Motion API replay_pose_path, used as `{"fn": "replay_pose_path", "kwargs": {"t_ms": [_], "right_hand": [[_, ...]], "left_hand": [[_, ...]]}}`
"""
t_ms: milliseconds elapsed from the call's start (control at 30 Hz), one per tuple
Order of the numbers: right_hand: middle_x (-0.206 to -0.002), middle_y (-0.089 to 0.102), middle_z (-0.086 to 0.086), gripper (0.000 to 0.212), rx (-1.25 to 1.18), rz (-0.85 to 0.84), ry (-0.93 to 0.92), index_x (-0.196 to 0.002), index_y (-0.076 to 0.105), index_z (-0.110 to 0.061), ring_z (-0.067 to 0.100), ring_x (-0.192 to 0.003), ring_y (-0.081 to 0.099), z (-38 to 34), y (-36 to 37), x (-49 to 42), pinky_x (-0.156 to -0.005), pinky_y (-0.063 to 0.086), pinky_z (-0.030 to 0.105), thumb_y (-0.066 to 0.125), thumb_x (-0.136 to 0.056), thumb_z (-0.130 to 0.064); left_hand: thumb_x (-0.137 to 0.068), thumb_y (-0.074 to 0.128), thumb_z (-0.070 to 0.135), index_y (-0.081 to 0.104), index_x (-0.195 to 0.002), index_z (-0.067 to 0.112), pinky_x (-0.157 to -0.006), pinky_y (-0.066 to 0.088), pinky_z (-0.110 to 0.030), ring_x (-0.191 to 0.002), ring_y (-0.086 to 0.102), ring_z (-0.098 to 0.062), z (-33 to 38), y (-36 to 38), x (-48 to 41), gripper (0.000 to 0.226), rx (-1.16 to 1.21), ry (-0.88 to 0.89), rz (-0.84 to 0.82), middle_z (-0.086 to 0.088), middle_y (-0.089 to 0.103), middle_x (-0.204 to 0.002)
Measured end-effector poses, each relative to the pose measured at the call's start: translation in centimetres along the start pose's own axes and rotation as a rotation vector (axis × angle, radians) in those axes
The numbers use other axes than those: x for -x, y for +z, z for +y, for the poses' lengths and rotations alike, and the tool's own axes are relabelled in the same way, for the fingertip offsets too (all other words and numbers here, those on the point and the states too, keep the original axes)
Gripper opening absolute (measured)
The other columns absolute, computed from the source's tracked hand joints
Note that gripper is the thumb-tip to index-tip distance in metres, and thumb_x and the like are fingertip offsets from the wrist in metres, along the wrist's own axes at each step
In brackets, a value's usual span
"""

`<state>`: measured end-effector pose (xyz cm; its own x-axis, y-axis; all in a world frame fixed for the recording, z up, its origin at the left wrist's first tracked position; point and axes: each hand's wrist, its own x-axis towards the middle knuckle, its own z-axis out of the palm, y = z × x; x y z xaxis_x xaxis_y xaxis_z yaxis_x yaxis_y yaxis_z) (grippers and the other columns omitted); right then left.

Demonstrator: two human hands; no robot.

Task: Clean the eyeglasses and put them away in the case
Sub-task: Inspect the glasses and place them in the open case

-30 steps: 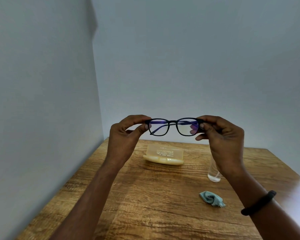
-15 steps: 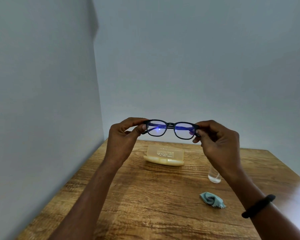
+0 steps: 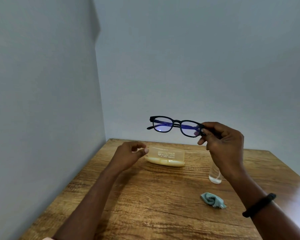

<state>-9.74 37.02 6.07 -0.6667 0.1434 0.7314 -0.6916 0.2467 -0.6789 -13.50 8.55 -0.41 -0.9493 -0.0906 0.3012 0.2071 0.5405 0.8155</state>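
Note:
Black-framed eyeglasses [image 3: 176, 126] with folded temples hang in the air above the table's far side. My right hand [image 3: 222, 142] pinches their right end. My left hand [image 3: 130, 154] holds nothing; it hovers low, fingers loosely curled, just left of the case. The translucent yellowish eyeglass case [image 3: 164, 155] lies open on the wooden table [image 3: 145, 205] near the back wall, lid raised. A crumpled light-blue cleaning cloth [image 3: 212, 200] lies on the table at the right.
A small clear bottle [image 3: 215, 176] stands on the table, partly hidden behind my right wrist. Grey walls close the table in on the left and at the back. A black band sits on my right wrist [image 3: 258, 206].
My left hand has let go of the glasses and dropped down toward the case. The glasses now hang from my right hand alone.

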Motion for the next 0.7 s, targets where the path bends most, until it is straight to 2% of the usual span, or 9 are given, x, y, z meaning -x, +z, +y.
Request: {"fn": "replay_pose_path", "kwargs": {"t_ms": [167, 300, 400, 500, 633, 700], "right_hand": [[-0.081, 0.078, 0.0, 0.025, -0.015, 0.005, 0.027, -0.097, 0.077, -0.017, 0.015, -0.059, 0.072, 0.0, 0.0, 0.0, -0.054, 0.05, 0.015, 0.066, -0.091, 0.004], [-0.079, 0.078, -0.002, 0.021, -0.016, 0.007, 0.049, -0.097, 0.078, -0.015, 0.014, -0.058, 0.072, 0.1, 0.1, 0.1, -0.053, 0.049, 0.014, 0.066, -0.092, 0.002], [-0.077, 0.078, -0.002, 0.021, -0.02, 0.006, 0.061, -0.095, 0.078, -0.016, 0.014, -0.058, 0.072, 0.0, 0.3, 0.3, -0.052, 0.049, 0.013, 0.067, -0.092, 0.001], [-0.077, 0.078, -0.003, 0.021, -0.023, -0.004, 0.073, -0.095, 0.078, -0.017, 0.013, -0.057, 0.072, 0.0, 0.7, 0.5, -0.051, 0.048, 0.012, 0.067, -0.091, 0.001], [-0.075, 0.078, -0.004, 0.019, 0.006, -0.032, 0.104, -0.096, 0.079, -0.014, 0.012, -0.057, 0.072, 0.4, 1.2, 0.9, -0.05, 0.048, 0.011, 0.068, -0.091, 0.001], [-0.074, 0.077, -0.006, 0.022, 0.007, -0.05, 0.134, -0.093, 0.079, -0.019, 0.012, -0.057, 0.072, 0.7, 1.5, 1.2, -0.05, 0.048, 0.012, 0.068, -0.091, 0.0]], "left_hand": [[-0.086, 0.078, 0.044, 0.074, -0.112, 0.034, -0.077, 0.044, -0.02, -0.115, 0.061, -0.01, -1.9, 1.5, -0.3, 0.028, -0.101, -0.065, -0.104, 0.008, 0.068, -0.127], [-0.088, 0.078, 0.04, 0.075, -0.111, 0.031, -0.074, 0.043, -0.015, -0.105, 0.063, -0.006, -2.4, 2.1, -0.3, 0.025, -0.124, -0.043, -0.092, 0.008, 0.071, -0.118], [-0.086, 0.08, 0.039, 0.077, -0.096, 0.032, -0.068, 0.042, -0.015, -0.094, 0.065, -0.001, -2.3, 2.2, -0.2, 0.012, -0.117, -0.045, -0.077, 0.013, 0.074, -0.103], [-0.082, 0.084, 0.036, 0.076, -0.085, 0.031, -0.067, 0.041, -0.015, -0.091, 0.063, 0.004, -2.2, 2.1, 0.0, 0.009, -0.118, -0.051, -0.087, 0.014, 0.074, -0.093], [-0.078, 0.088, 0.031, 0.076, -0.078, 0.027, -0.07, 0.042, -0.017, -0.095, 0.064, 0.0, -2.4, 1.8, 0.4, 0.012, -0.133, -0.056, -0.12, 0.012, 0.075, -0.094], [-0.077, 0.088, 0.03, 0.077, -0.077, 0.027, -0.072, 0.041, -0.015, -0.097, 0.061, 0.004, -2.7, 1.5, 0.8, 0.012, -0.153, -0.043, -0.13, 0.014, 0.075, -0.097]]}}
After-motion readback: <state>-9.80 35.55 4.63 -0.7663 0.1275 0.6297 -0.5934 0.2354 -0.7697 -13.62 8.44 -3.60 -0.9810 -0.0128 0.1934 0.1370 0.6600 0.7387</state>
